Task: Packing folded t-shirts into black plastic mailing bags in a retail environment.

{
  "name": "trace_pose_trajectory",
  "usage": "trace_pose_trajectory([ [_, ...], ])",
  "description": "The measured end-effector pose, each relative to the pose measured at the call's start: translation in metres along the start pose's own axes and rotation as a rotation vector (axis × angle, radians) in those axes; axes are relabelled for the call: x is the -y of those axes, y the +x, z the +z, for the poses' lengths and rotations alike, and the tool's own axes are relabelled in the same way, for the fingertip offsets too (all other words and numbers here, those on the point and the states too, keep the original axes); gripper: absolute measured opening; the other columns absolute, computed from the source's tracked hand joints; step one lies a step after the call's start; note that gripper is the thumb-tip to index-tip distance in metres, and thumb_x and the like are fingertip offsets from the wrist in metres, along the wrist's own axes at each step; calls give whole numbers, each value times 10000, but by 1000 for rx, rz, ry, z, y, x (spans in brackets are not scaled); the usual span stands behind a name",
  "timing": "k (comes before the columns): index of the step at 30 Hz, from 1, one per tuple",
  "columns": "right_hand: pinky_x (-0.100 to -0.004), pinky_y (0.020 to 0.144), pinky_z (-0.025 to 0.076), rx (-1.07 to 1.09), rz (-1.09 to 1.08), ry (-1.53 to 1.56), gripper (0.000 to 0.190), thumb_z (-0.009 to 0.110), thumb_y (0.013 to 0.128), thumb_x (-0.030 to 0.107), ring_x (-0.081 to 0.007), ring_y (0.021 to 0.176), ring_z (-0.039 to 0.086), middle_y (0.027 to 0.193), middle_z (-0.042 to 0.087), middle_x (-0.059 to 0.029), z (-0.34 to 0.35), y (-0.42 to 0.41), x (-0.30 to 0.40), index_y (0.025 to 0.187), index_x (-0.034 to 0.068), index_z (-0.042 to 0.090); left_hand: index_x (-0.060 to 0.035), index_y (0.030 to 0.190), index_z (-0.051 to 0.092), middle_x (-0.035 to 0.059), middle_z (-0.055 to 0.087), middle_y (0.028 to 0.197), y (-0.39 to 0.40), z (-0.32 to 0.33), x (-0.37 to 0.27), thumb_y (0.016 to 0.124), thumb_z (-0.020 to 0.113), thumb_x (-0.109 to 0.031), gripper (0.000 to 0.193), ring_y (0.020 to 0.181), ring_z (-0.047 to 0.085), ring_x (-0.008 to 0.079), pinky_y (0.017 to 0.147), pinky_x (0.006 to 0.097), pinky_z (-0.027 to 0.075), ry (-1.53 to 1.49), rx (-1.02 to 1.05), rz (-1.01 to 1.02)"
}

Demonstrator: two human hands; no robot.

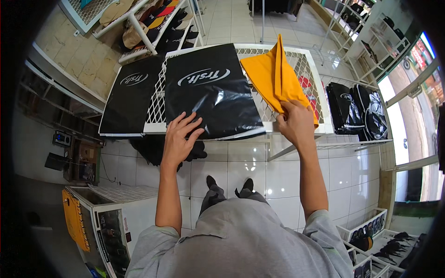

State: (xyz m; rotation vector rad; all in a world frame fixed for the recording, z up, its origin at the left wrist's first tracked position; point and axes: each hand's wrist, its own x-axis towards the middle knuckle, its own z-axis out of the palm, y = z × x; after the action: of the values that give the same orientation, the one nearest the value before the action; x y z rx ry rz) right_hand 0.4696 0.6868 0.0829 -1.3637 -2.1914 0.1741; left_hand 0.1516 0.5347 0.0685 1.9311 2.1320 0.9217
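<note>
A glossy black plastic bag point(212, 104) with a white printed logo lies flat on a white wire-mesh table point(158, 107). My left hand point(182, 135) rests on the bag's near left part, fingers spread and holding nothing. To the right of the bag is a folded yellow-orange cloth garment point(278, 76), with a raised fold along its middle. My right hand point(297, 120) grips its near part, the thumb at the left edge; the fingertips are partly hidden in the cloth. A second black plastic bag point(128, 100) with a similar logo lies at the table's left end.
A rack of caps point(163, 21) stands beyond the table on the left. More black packages point(358, 111) sit on a low rack at right. Under the table is a dark heap point(153, 151). A display case point(114, 215) stands behind me on the left.
</note>
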Motion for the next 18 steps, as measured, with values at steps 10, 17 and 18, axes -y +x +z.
trace_pose_trajectory([
  [10, -419, 734, 565, -291, 148, 159, 276, 691, 826, 84, -372, 811, 716, 898, 720, -212, -52, -8, -3, 1091, 35, 751, -87, 1338, 699, 177, 572, 1486, 24, 22, 4, 895, 753, -452, 577, 1430, 435, 395, 1186, 500, 300, 95, -2, 97],
  [17, -327, 706, 566, -387, 115, 209, 291, 689, 832, -21, -265, 759, 737, 942, 745, -169, -92, -70, 29, 1116, 10, 746, -58, 1056, 800, 99, 716, 1213, 29, 10, 15, 880, 781, -324, 320, 1183, 608, 308, 1050, 461, 437, -87, -16, 160],
  [18, -314, 697, 559, -405, 114, 234, 292, 685, 836, -27, -235, 750, 727, 931, 745, -155, -95, -78, 35, 1119, 9, 746, -66, 1023, 801, 79, 726, 1179, 34, 12, 20, 870, 787, -265, 252, 1110, 629, 300, 987, 447, 472, -85, -43, 214],
])
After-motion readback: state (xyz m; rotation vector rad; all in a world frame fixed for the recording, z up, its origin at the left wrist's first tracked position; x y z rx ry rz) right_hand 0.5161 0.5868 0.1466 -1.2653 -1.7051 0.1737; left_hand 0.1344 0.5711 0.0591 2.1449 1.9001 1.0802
